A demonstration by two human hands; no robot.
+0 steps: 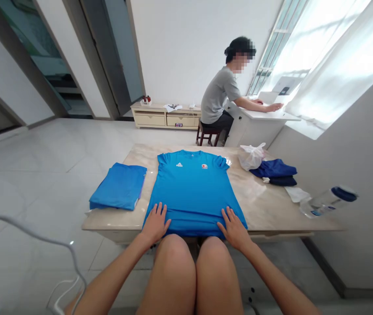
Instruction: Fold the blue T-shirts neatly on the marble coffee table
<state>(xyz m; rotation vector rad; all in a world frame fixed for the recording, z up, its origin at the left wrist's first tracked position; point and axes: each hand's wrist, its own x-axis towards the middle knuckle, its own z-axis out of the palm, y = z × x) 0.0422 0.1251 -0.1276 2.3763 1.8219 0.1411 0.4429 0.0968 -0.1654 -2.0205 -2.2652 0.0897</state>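
Note:
A blue short-sleeved T-shirt (193, 188) lies spread face up on the table, its collar at the far side and its hem at the near edge. Two small logos show on its chest. My left hand (156, 224) rests flat on the shirt's near left corner, fingers spread. On the near right part, my right hand (234, 226) lies with fingers apart, pressing on the cloth. A few creases run across the shirt between both hands. Left of it sits a folded stack of blue clothing (119, 186).
The marble-topped table (265, 210) also holds a white plastic bag (252, 156), dark blue folded clothes (276, 170), a tissue (297, 194) and a clear bottle (327, 201) at right. Beyond, a person (221, 94) sits at a white desk (268, 116). A cable (42, 237) hangs at left.

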